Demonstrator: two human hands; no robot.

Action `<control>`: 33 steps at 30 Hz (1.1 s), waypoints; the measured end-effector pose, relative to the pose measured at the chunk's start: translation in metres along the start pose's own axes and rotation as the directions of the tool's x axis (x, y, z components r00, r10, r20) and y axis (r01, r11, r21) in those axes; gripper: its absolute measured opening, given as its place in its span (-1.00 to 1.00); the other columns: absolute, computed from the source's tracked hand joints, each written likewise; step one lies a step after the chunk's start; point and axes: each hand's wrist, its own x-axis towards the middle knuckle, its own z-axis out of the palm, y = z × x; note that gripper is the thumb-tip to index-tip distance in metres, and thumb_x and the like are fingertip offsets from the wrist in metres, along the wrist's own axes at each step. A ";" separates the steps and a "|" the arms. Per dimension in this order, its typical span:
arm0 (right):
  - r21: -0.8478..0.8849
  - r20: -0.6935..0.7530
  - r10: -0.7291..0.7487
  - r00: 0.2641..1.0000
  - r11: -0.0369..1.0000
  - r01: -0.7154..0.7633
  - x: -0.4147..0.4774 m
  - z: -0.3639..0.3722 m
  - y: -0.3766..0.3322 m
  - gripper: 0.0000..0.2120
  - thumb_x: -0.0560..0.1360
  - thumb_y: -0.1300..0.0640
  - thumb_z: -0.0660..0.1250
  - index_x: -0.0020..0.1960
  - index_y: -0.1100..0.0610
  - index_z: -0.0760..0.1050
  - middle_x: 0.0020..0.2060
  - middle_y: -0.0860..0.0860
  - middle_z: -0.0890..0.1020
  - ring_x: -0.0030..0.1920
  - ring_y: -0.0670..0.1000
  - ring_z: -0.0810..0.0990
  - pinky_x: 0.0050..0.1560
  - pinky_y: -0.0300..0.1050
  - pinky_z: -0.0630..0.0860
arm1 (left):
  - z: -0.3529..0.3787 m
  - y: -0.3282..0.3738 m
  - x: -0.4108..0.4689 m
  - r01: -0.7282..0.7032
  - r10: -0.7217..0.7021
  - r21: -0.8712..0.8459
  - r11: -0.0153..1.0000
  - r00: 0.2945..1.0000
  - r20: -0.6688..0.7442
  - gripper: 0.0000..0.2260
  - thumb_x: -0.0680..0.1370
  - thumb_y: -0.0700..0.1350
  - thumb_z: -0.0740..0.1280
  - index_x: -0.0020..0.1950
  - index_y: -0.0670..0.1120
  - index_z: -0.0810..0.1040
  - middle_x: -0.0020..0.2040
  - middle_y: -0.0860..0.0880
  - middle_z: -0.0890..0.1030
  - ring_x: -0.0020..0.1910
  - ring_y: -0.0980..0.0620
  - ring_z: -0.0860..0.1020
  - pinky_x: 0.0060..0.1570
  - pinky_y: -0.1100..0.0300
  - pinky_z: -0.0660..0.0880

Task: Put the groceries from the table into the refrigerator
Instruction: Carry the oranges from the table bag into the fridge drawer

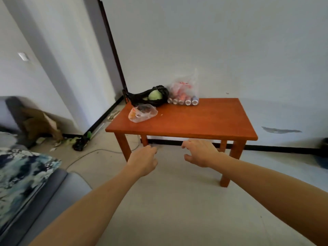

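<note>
Reaching forward at arm's length, the left hand (pixel 143 161) and the right hand (pixel 200 153) hang in the air short of the table (pixel 204 119), touching nothing. The left fingers (pixel 152 150) are loosely curled inward with nothing inside them. The right fingers (pixel 188 143) are bent and slightly spread, the thumb held apart below them, and they too are empty.

All the groceries lie well beyond the fingertips, on the far left part of the tabletop. A small clear bag (pixel 142 113) with something orange in it is the nearest, up and past the left fingers. Behind it a black bag (pixel 142 96) lies open around a green cabbage (pixel 155 95). Just to the right of that, past the right fingers toward the wall, sits a clear bag of cans (pixel 184 93).

No refrigerator shows anywhere in the view. By my judgement the task is at its very start. Three bags appear untouched on the table, none is in a hand, and each has yet to be picked up, carried off and stowed.
</note>
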 end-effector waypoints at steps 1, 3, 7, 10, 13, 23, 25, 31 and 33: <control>0.004 -0.003 -0.014 1.000 1.000 0.014 0.025 0.002 0.002 -0.62 0.53 -0.09 0.24 0.30 0.00 0.41 0.18 0.01 0.53 0.11 0.07 0.55 0.05 0.02 0.52 | 0.001 -0.014 0.017 0.020 -0.020 0.004 1.000 1.000 0.003 -0.72 0.56 0.02 0.26 0.23 -0.03 0.47 0.15 -0.02 0.55 0.06 -0.03 0.55 0.00 0.06 0.54; 0.018 0.002 -0.036 0.999 0.999 0.036 0.074 0.003 0.006 -0.63 0.54 -0.08 0.24 0.30 0.00 0.40 0.18 0.02 0.53 0.11 0.08 0.55 0.03 0.01 0.51 | 0.000 -0.043 0.052 0.063 -0.063 0.010 0.998 0.998 0.018 -0.74 0.55 0.02 0.25 0.21 -0.03 0.47 0.11 -0.01 0.54 0.04 -0.03 0.55 -0.02 0.02 0.54; 0.022 0.048 -0.079 0.996 0.997 0.078 0.165 0.005 0.014 -0.65 0.54 -0.06 0.24 0.29 0.02 0.41 0.17 0.03 0.52 0.11 0.11 0.55 0.00 0.01 0.49 | -0.005 -0.096 0.117 0.123 -0.123 0.009 0.992 0.992 0.042 -0.84 0.54 -0.02 0.24 0.07 -0.04 0.49 0.00 -0.01 0.55 -0.05 -0.03 0.55 -0.08 0.05 0.53; 0.026 0.077 -0.109 0.991 0.994 0.107 0.227 0.008 0.016 -0.68 0.53 -0.06 0.25 0.24 0.03 0.42 0.13 0.03 0.53 0.07 0.11 0.55 -0.04 0.00 0.49 | -0.001 -0.135 0.155 0.190 -0.188 -0.042 0.981 0.981 0.038 -0.87 0.51 -0.01 0.25 0.01 -0.01 0.50 -0.06 0.02 0.56 -0.09 -0.01 0.55 -0.09 0.04 0.55; 0.040 0.112 -0.129 0.985 0.991 0.125 0.285 0.020 0.013 -0.69 0.52 -0.05 0.27 0.23 0.01 0.43 0.11 0.02 0.53 0.06 0.09 0.55 -0.05 -0.02 0.49 | 0.013 -0.171 0.189 0.209 -0.206 -0.049 0.977 0.977 0.049 -0.85 0.53 -0.01 0.25 0.06 0.00 0.50 -0.02 0.04 0.54 -0.02 -0.01 0.55 -0.05 0.07 0.53; 0.030 0.118 -0.059 0.991 0.998 0.055 0.479 0.081 0.009 -0.69 0.53 -0.06 0.27 0.23 0.00 0.44 0.16 0.00 0.54 0.11 0.08 0.56 0.02 0.01 0.52 | 0.060 -0.315 0.340 0.137 -0.131 -0.091 0.986 0.989 0.062 -0.83 0.56 -0.01 0.26 0.11 0.00 0.49 -0.02 0.04 0.51 -0.03 0.04 0.52 -0.11 0.16 0.45; 0.048 0.152 -0.020 0.988 0.999 0.013 0.513 0.088 0.009 -0.69 0.52 -0.05 0.29 0.24 0.00 0.45 0.19 -0.01 0.54 0.12 0.06 0.57 0.04 0.01 0.54 | 0.068 -0.346 0.369 0.118 -0.110 -0.080 0.990 0.989 0.102 -0.79 0.56 0.01 0.25 0.16 0.00 0.49 0.01 0.04 0.51 -0.01 0.05 0.52 -0.10 0.17 0.47; 0.108 0.202 0.085 0.976 0.988 -0.109 0.595 0.113 0.015 -0.65 0.50 -0.01 0.26 0.28 -0.04 0.43 0.18 0.00 0.59 0.11 0.08 0.58 0.03 0.00 0.50 | 0.086 -0.413 0.463 0.043 -0.031 -0.093 0.995 0.992 0.125 -0.78 0.58 0.01 0.25 0.21 0.02 0.49 0.03 0.06 0.54 -0.11 0.12 0.48 -0.17 0.25 0.46; 0.115 0.214 0.111 0.970 0.984 -0.138 0.618 0.123 0.019 -0.63 0.52 -0.01 0.24 0.31 -0.04 0.43 0.21 0.01 0.57 0.15 0.08 0.57 0.07 0.00 0.49 | 0.097 -0.424 0.494 0.022 -0.008 -0.101 0.995 0.991 0.135 -0.78 0.58 0.01 0.25 0.19 0.03 0.52 0.04 0.06 0.57 -0.05 0.09 0.54 -0.09 0.21 0.55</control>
